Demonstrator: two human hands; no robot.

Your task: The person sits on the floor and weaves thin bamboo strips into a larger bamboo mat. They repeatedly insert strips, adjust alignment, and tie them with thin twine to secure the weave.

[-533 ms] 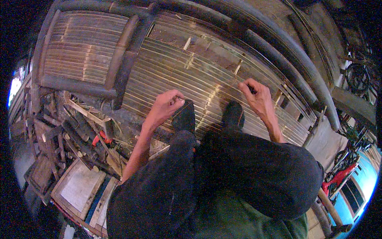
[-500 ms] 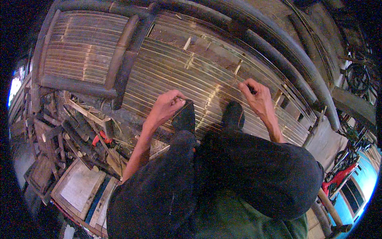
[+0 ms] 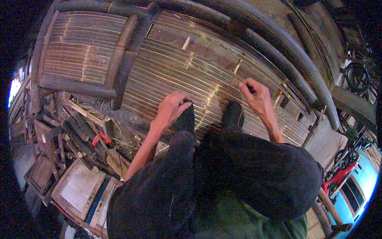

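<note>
The pale-brown slatted bamboo panel (image 3: 159, 67) lies beneath our dark-covered feet (image 3: 232, 113). Our left hand (image 3: 172, 107) and right hand (image 3: 258, 96) pinch, on what we cannot tell; a hard tug could snap the thin tan strand (image 3: 232, 83) by the right.

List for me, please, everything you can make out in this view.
Larger slatted panel: one, brown and tan, centre
Smaller slatted panel: one, brown, upper left
Thick poles: several, dark, around the panels
Thin strand: at least one, orange-brown, below the right hand
Cut sticks: many, brown, left
Orange-red object: one, among the sticks
Framed board: one, pale with brown frame, lower left
Red object: one, far right
Blue surface: one, lower right
Green cloth: one, bottom edge
Left hand, right hand: two, bare, over the larger slatted panel
Trouser legs: two, dark, lower centre
</note>
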